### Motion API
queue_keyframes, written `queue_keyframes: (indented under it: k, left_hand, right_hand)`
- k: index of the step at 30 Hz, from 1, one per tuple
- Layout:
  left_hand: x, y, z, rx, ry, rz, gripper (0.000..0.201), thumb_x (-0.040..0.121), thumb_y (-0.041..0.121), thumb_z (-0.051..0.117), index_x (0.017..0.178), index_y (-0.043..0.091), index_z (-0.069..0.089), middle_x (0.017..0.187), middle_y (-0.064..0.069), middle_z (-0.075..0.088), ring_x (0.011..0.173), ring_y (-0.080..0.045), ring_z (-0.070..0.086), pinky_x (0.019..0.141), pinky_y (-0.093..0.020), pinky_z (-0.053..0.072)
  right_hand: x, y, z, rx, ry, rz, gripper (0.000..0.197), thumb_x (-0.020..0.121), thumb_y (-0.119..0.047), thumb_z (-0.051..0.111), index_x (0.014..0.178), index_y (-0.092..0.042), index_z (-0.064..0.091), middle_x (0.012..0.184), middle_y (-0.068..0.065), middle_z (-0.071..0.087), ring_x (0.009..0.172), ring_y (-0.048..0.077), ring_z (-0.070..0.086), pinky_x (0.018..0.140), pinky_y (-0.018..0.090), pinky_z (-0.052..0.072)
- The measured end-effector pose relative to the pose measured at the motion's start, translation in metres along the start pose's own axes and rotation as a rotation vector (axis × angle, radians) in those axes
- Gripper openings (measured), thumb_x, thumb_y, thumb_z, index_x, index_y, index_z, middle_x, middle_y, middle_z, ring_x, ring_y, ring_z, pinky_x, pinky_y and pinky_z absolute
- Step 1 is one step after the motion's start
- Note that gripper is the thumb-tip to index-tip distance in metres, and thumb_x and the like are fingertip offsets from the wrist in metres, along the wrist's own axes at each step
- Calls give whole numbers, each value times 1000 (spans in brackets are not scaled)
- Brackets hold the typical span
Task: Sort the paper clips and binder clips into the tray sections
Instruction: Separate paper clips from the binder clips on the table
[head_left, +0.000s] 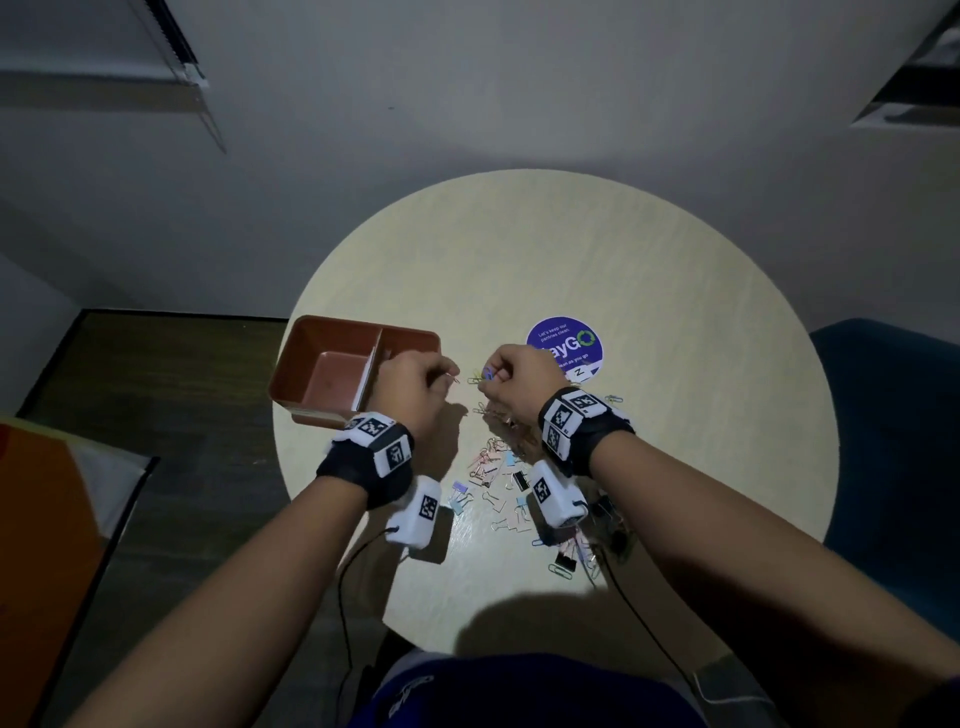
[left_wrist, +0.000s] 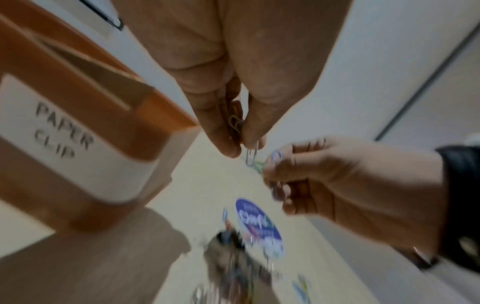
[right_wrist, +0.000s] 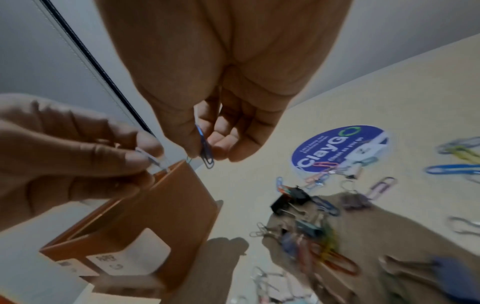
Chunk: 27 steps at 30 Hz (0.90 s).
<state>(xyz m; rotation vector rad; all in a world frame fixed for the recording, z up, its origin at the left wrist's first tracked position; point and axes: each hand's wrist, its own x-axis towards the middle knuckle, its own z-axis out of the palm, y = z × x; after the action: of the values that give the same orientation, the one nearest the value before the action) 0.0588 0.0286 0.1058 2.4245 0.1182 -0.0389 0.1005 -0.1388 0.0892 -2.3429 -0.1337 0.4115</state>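
While raised above the counter (head_left: 623, 270) | left hand (head_left: 410, 387) grip: fingers curled, pinching paper clips (left_wrist: 235, 121) just right of brown tray (head_left: 311, 332) | right hand (head_left: 519, 376) grip: curled, pinching blue paper clip (right_wrist: 205, 148) | tray at left edge, labelled PAPER CLIP | loose clip pile (head_left: 511, 483) near, beneath wrists | purple sticker (head_left: 563, 340) far right

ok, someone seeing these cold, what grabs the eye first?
Both hands raised mid-table, each pinching paper clips: the left hand beside the brown tray, the right hand holding a blue paper clip. Below the wrists lies a colourful pile of paper clips and binder clips on the round table. A purple round sticker sits just beyond the right hand.
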Motion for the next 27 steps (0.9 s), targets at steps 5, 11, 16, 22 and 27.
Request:
queue_keyframes:
  k: [5, 11, 16, 22, 27]
  left_hand:
    - [10, -17, -30, 75, 96, -97, 15, 88, 11, 65, 99, 15, 75, 98, -4, 74, 93, -21, 67, 81, -21, 45]
    - [6, -35, -32, 102, 80, -111, 25, 87, 14, 67, 110, 20, 72, 101, -4, 73, 93, -19, 68, 86, -26, 53]
    - [3, -29, -26, 105, 110, -101, 16, 90, 9, 62, 100, 12, 74, 103, -6, 71, 95, -23, 65, 82, -25, 47]
    - [-4, -8, 15, 56, -56, 81, 13, 89, 11, 62, 95, 15, 73, 92, -3, 68, 77, -14, 60, 78, -25, 47]
    - [-7, -6, 65, 115, -222, 80, 16, 90, 15, 57, 96, 18, 71, 96, -2, 68, 85, -17, 62, 81, -33, 52]
  right_hand:
    - [15, -40, 11, 10, -40, -121, 5, 80, -12, 70, 84, -10, 68, 72, 1, 61, 67, 14, 54, 65, 20, 40]
    - [25, -55, 25, 37, -56, -149, 24, 82, -27, 75, 102, -13, 71, 86, 1, 68, 76, 10, 58, 68, 17, 41]
    - [14, -22, 9, 31, -9, -69, 9, 89, -18, 65, 92, -14, 72, 91, 1, 72, 83, 15, 66, 79, 29, 55]
    - [-21, 52, -17, 6, 53, 151, 13, 88, -16, 58, 81, -15, 68, 82, 0, 70, 79, 17, 64, 75, 30, 54]
    - [-56, 103, -26, -21, 78, 287, 19, 83, -11, 52, 73, -17, 67, 71, 0, 69, 69, 21, 67, 65, 30, 57]
